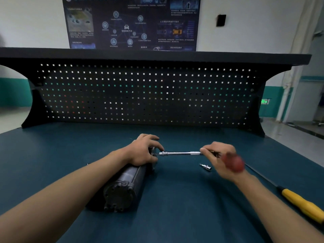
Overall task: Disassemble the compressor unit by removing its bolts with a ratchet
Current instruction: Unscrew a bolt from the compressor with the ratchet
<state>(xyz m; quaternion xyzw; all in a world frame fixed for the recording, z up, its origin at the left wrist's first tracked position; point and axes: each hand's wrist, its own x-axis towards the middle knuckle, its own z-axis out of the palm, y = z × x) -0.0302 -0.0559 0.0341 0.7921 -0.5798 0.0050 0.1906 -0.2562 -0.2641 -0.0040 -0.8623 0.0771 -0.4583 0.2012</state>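
The left hand [143,151] grips the compressor's [126,183] far end; the right hand's [220,158] fingers pinch the ratchet [180,153]. A socket [206,167] lies just nearer on the worktop [175,207], and a screwdriver [301,204] lies near right.

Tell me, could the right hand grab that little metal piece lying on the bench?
Probably yes for reach: the metal piece lies uncovered just beside the right hand. But that hand holds the red-handled tool, so it would likely need to let go first.
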